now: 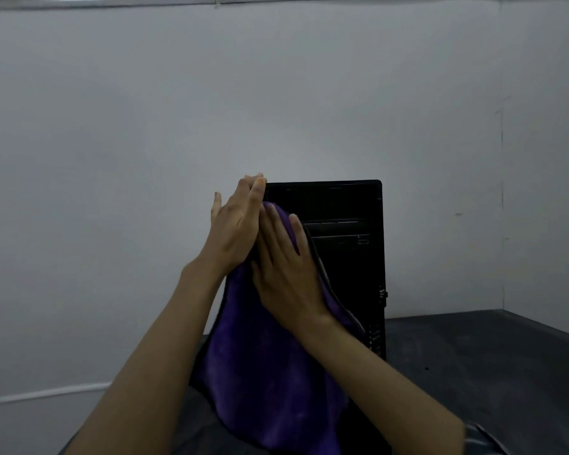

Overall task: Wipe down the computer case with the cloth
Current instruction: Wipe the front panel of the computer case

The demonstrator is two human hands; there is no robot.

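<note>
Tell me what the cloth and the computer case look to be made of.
Cloth: soft purple fabric, probably plush microfibre; it drapes in folds and looks fuzzy. Computer case: black and rigid with straight edges, faint sheen; painted metal or plastic, cannot tell which.

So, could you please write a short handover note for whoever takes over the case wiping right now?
Left hand: open, flat against the upper left edge of the computer case, steadying it.
Right hand: open, pressing the purple cloth against the case front.
The case stands upright on the dark table; the cloth hangs down over its left front.
Done: cannot tell which faces are already wiped.
Left: probably the right front, the top and the sides.
</note>
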